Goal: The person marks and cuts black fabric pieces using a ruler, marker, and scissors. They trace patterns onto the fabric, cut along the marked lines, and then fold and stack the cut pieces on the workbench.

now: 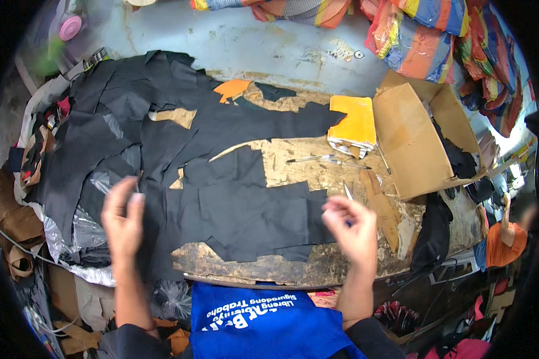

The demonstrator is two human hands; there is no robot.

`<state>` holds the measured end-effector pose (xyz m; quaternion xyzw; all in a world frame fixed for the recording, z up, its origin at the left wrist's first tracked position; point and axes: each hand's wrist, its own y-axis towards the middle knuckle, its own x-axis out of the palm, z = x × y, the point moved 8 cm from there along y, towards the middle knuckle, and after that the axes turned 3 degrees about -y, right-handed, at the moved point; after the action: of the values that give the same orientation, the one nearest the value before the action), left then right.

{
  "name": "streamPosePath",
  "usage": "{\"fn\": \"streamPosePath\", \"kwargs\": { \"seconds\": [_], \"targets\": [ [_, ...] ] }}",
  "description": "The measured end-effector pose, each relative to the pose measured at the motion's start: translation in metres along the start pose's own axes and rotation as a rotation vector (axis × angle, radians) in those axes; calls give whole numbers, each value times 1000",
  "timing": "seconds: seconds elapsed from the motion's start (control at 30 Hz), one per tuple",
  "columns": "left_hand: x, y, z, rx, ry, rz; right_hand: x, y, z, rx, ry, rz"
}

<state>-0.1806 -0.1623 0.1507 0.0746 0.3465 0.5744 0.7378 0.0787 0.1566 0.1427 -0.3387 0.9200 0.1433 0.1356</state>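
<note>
My left hand (pixel 124 218) is raised over the left part of the black sheet material, fingers apart and somewhat blurred, with nothing in it. My right hand (pixel 354 226) is at the right end of a flat black piece (pixel 251 218), its fingers curled around what looks like a pen (pixel 348 223). Only a dark blue end shows between the fingers, and a pale pointed tip sticks up beyond them. The black piece lies flat with jagged, stepped edges. Beside it, larger black sheets (pixel 102 140) overlap in a heap, leather-like in look.
On the worn wooden table (pixel 293 170) lie pens (pixel 310 158) and brown scraps (pixel 380 209). A yellow pad-like block (pixel 352 119) stands beside an open cardboard box (pixel 410 143) with black pieces inside. Clear plastic (pixel 90 227) lies at left. Another person (pixel 504 242) is at far right.
</note>
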Motion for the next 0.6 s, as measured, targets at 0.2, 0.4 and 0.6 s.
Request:
{"fn": "streamPosePath", "kwargs": {
  "seconds": [0.2,0.4,0.6],
  "targets": [
    [274,-213,137,-411,-999,-1565,190,-149,-145,-410,1065,-1304],
    [218,-235,137,-714,-1645,-1645,153,-126,-91,-360,927,-971],
    [141,-146,46,-803,-1266,-932,114,-79,-42,-292,382,-917]
  ]
}}
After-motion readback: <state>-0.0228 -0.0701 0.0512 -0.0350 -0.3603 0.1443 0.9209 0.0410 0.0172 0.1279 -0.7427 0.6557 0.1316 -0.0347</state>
